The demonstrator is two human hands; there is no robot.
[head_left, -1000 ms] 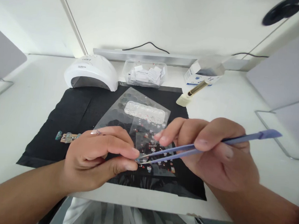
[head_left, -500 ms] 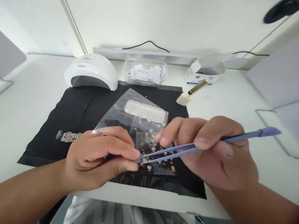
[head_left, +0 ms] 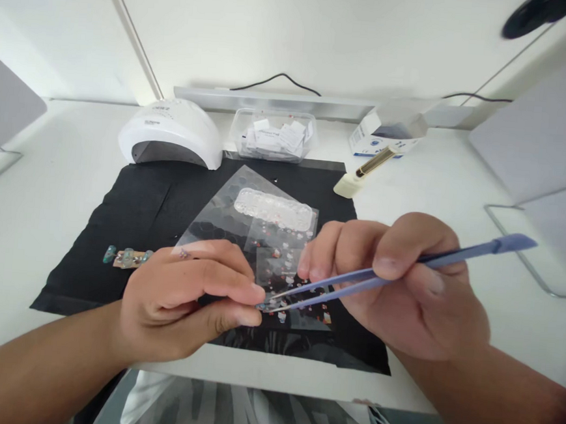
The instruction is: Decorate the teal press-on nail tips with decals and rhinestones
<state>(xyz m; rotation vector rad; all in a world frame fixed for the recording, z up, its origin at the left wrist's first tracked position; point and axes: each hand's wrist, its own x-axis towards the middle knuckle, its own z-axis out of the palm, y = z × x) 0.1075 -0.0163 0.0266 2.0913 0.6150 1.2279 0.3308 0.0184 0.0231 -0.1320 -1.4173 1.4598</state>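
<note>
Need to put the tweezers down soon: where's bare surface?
Bare black mat between the nail lamp and the nail strip; bare white table right of the mat. Crowded mid-mat: sticker sheets, left hand, right hand.

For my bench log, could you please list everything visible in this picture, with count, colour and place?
nail lamp: 1, white, far left of mat
black mat: 1, black, table centre
clear box: 1, clear, white packets inside, behind mat
small carton: 1, white and blue, far right
brush: 1, cream and gold, right of mat
sticker sheets: several, clear, on mat
nail tips: one row, teal, mat's left
tweezers: 1, lilac, right hand
left hand: pinching something tiny at tweezer tips
right hand: gripping tweezers
</note>
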